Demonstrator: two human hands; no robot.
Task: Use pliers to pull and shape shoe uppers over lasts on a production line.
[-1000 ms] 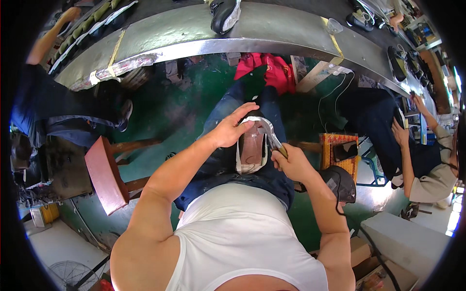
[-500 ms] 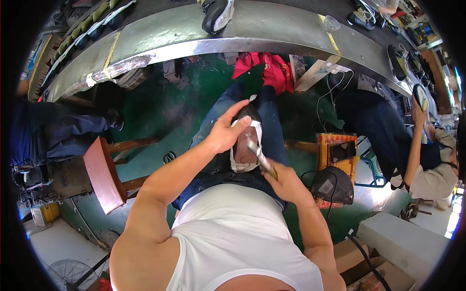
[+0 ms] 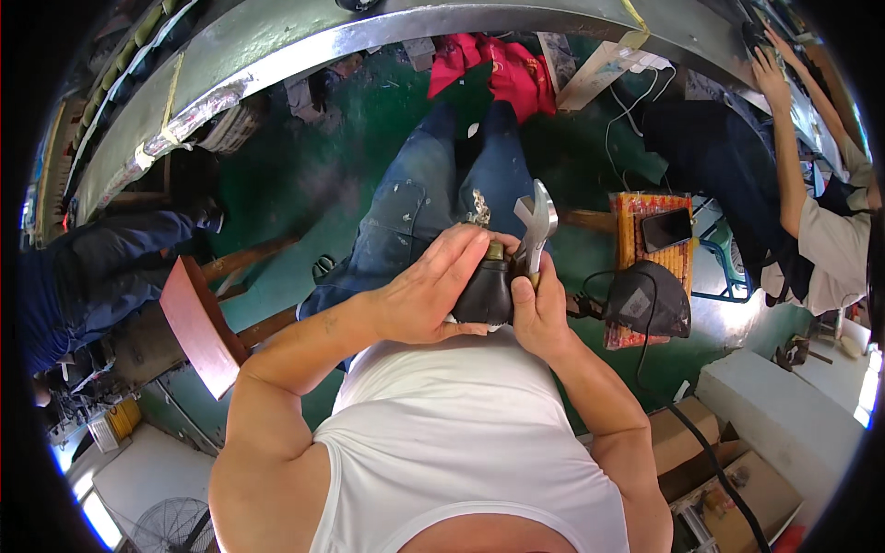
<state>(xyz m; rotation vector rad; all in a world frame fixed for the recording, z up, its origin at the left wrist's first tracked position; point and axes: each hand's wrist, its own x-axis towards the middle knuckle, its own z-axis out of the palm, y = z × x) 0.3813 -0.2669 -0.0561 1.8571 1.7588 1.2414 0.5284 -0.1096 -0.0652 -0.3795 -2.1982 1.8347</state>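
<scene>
A black shoe upper point(image 3: 484, 293) stretched over a last is held close against my belly, above my lap. Its rounded black end faces me, with a pale jagged edge along the bottom, and the olive top of the last point(image 3: 496, 250) shows beyond it. My left hand point(image 3: 438, 286) is closed round its left side, thumb beneath. My right hand point(image 3: 542, 313) grips metal lasting pliers point(image 3: 537, 219), curved head up, and rests against the shoe's right side. The shoe's underside is hidden.
A metal-edged bench point(image 3: 369, 28) runs across the far side, with red cloth point(image 3: 516, 78) below. To the right, a phone point(image 3: 666, 230) and a black cap-like object point(image 3: 650, 300) lie on an orange woven seat. A brown stool point(image 3: 198, 323) stands left. A co-worker's arm point(image 3: 784, 138) is at right.
The shoe has come nearer my body and turned from its sole facing up to its rounded black end facing me. My right hand has raised the pliers' head. My view has shifted.
</scene>
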